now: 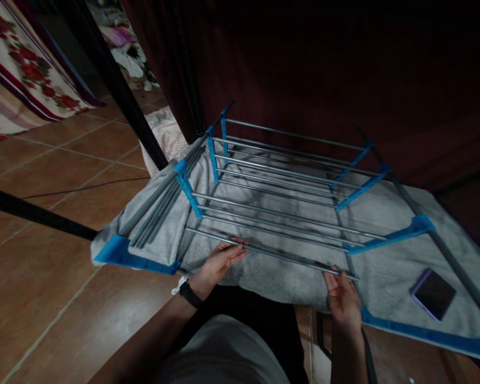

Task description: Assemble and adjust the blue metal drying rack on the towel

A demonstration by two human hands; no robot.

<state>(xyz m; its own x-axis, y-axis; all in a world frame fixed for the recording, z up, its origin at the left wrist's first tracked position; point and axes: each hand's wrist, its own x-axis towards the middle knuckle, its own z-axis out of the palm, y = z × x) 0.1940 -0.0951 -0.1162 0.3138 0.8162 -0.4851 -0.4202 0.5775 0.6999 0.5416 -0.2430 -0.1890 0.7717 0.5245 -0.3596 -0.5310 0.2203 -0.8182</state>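
A thin grey metal rod (282,257) lies across both my hands, apart from the blue brackets. My left hand (221,260) grips it left of its middle, thumb on top. Near the rod's right end my right hand (343,298) pinches it. Just beyond is a partly assembled rack with several metal crossbars (288,216) set between blue plastic brackets (190,189) and thicker grey side poles (148,205). Blue corner pieces (134,258) sit at the near ends. Several loose grey tubes (164,205) lie beside the left pole.
A grey fleece blanket (264,280) covers the surface under the rack. A phone (433,294) lies on it at the right. Black metal bars (40,212) stand at the left above a tiled floor (56,288). A dark red curtain (304,69) hangs behind.
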